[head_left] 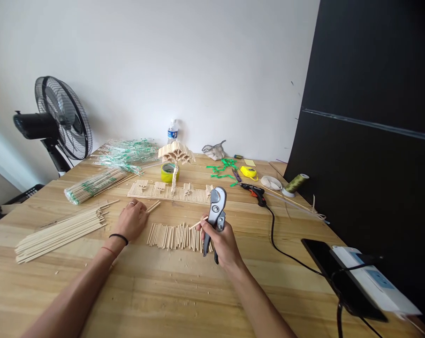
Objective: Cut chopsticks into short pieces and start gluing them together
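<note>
My right hand (pixel 223 241) is closed around a grey-headed pipe cutter (pixel 215 211), its jaws pointing up and away. A short wooden stick (pixel 199 222) pokes out from the fingertips of that same hand. Just beneath them lies a row of cut short sticks (pixel 170 236), side by side with uneven ends. My left hand (pixel 131 220) rests on the table with its fingers curled in, partly hidden. From its fingertips a pair of short sticks (pixel 154 206) juts out to the right. Behind both hands stands a stick model (pixel 173 190) with a fence-like base and a roofed post.
Long sticks (pixel 63 233) and a bagged bundle (pixel 96 184) lie left. Tape (pixel 167 172), a bottle (pixel 172 132) and plastic wrappers (pixel 128 152) are behind. A glue gun (pixel 254 193), tape measure (pixel 248 172), thread spool (pixel 297 185) and phone (pixel 341 277) are right; a fan (pixel 63 119) stands left.
</note>
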`<state>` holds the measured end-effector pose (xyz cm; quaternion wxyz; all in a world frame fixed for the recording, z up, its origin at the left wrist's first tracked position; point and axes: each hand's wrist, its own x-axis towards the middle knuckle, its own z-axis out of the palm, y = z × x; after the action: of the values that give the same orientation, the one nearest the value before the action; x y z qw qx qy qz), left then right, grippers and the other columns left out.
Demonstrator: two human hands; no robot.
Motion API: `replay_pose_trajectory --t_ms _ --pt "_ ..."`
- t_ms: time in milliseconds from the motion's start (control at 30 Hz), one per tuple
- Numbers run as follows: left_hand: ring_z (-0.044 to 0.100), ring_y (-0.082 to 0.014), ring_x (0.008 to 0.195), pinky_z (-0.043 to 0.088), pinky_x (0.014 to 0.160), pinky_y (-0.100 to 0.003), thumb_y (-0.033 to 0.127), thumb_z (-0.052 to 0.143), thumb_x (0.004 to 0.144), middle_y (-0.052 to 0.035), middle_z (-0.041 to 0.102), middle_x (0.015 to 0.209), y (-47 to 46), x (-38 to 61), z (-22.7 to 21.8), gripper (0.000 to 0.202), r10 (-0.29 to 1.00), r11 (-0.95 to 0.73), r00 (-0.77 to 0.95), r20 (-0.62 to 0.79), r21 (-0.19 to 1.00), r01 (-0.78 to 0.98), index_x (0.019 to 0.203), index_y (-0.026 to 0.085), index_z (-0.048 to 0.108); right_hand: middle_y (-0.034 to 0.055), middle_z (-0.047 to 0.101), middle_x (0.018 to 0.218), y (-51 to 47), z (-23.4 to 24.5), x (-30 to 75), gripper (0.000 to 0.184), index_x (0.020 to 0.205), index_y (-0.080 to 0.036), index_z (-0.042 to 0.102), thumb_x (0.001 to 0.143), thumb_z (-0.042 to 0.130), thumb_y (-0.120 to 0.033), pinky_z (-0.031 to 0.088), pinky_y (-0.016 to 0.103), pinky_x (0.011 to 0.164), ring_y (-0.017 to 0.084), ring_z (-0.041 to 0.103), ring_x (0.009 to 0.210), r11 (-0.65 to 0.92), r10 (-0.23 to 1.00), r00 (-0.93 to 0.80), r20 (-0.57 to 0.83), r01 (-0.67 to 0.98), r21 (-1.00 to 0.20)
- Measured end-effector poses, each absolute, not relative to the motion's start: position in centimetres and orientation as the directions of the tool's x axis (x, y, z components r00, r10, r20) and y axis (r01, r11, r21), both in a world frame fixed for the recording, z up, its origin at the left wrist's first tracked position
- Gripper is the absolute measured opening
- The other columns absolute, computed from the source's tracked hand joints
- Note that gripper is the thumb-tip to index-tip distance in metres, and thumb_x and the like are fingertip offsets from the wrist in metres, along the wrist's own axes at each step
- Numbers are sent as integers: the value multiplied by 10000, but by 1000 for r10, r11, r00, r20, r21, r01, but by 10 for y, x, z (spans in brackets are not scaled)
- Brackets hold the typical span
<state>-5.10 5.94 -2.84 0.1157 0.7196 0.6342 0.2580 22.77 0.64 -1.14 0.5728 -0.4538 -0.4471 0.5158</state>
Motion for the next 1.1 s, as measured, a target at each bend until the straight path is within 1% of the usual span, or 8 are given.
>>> replay_pose_trajectory --t_ms 100,267,400,633,800,900,1000,1100 --pt "662 -239 829 534 769 -376 270 502 938 -97 627 985 50 -37 -20 103 955 -261 127 269 551 792 885 204 561 34 692 700 6 -9 228 443 827 -178 660 696 855 -553 453 265 461 143 551 512 50 997 62 37 -208 -977" --pt "631 -174 728 507 669 -282 292 479 995 -25 643 851 23 -5 -9 108 908 -417 270 322 620 664 933 224 533 3 626 714 5 -5 226 408 811 -172 697 695 872 -521 496 284 508 146 579 529 68 995 83 48 -257 -964" --pt "581 -149 655 462 607 -252 282 512 998 -12 632 822 6 12 -5 97 880 -473 343 328 661 582 928 225 548 2 627 737 5 -5 225 414 839 -180 690 702 865 -529 487 286 515 163 603 555 73 993 105 45 -272 -960" --pt "516 -139 594 406 588 -255 247 546 980 3 606 770 -2 18 0 79 881 -470 329 340 709 526 907 225 564 7 658 759 6 -19 225 312 884 -193 693 822 792 -483 491 315 632 183 616 626 157 985 94 144 -149 -976" --pt "506 -141 590 390 580 -255 227 566 964 8 593 748 -4 19 2 57 877 -479 319 359 701 529 908 224 569 11 647 768 4 -26 228 278 945 -198 678 890 729 -466 482 320 689 198 619 694 198 979 57 196 -23 -980" --pt "512 -143 601 390 582 -255 213 554 967 6 593 756 -5 20 1 53 870 -492 326 369 684 539 917 224 569 7 640 808 1 -24 226 283 989 -209 636 881 732 -453 479 313 704 194 609 721 210 974 78 213 38 -977" --pt "519 -141 609 399 586 -252 201 538 971 2 597 774 -7 22 -1 51 864 -502 336 373 677 538 933 221 565 1 626 849 -3 -22 221 281 1001 -218 592 861 749 -405 473 293 723 175 583 745 251 957 115 265 121 -960" --pt "518 -134 604 402 577 -246 178 523 970 0 603 793 -9 24 -2 63 858 -512 342 382 674 533 939 218 560 -34 583 799 -6 -20 214 272 990 -233 539 867 737 -372 458 260 661 147 539 684 262 950 124 286 181 -948"
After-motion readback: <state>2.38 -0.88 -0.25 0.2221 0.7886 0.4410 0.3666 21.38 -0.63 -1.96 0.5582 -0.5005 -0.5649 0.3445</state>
